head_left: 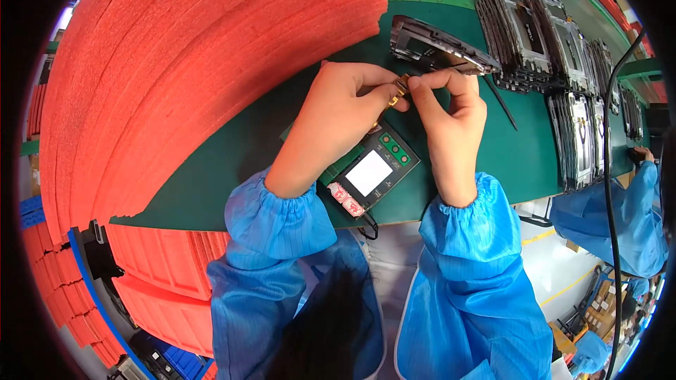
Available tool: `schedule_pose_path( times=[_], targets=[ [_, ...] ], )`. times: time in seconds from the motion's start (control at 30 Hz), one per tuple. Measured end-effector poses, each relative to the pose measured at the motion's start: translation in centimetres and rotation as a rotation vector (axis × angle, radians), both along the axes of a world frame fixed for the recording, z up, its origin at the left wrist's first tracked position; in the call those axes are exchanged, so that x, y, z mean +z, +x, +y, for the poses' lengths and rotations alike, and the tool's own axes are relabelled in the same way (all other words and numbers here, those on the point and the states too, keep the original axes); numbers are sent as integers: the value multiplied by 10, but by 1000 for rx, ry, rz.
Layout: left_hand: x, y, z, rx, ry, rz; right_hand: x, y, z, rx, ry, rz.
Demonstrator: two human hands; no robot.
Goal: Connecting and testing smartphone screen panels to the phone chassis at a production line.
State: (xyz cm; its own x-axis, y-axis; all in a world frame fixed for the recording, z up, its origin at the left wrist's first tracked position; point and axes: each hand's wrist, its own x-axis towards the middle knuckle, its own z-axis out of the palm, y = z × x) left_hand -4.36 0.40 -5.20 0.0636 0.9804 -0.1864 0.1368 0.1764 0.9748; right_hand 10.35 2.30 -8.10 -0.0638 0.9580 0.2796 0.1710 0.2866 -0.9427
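A gold-coloured flex cable [398, 93] runs between my hands above the green bench. My left hand [341, 109] is closed, pinching the cable between thumb and fingers. With thumb and index finger together, my right hand [451, 116] grips the cable's far end. Just beyond my fingertips a dark display panel [440, 53] with a metal frame leans at a tilt. Beneath my hands lies a small black tester box [370, 172] with a lit white screen, several buttons on a green strip, and red-and-white labels. My left hand hides part of it.
A tall stack of red foam sheets [211, 84] fills the left of the bench. Stacked display panels [521, 35] stand at the far right, near a thin black stick [501, 103]. A black cable [611, 204] hangs at right; a co-worker's blue sleeve [616, 204] shows beyond.
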Motion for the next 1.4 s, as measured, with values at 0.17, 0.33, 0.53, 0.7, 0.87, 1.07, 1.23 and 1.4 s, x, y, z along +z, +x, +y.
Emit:
schedule_pose_path(
  times=[0.17, 0.33, 0.53, 0.7, 0.87, 1.07, 1.23, 1.4],
  targets=[
    [-5, 4, -2, 56, 28, -23, -4, 3, 3, 55, -23, 31],
    [-4, 8, -2, 76, 75, -11, -3, 2, 2, 55, -35, 79],
    [-5, 9, -2, 92, 106, -7, -5, 1, 2, 28, 0, 85],
    [-7, 9, -2, 98, 96, 8, -3, -1, 2, -7, 50, -8],
    [-8, 8, -2, 105, 111, -9, -3, 0, 1, 0, 47, 10],
    [-8, 7, 0, 85, 155, 12, -2, 1, 2, 21, 31, 27],
    [-12, 8, 1, 107, 154, 6, -5, 1, 3, 23, 51, 27],
    [-9, 10, 1, 127, 162, 22, -9, 2, 4, 34, 22, 53]
  ],
)
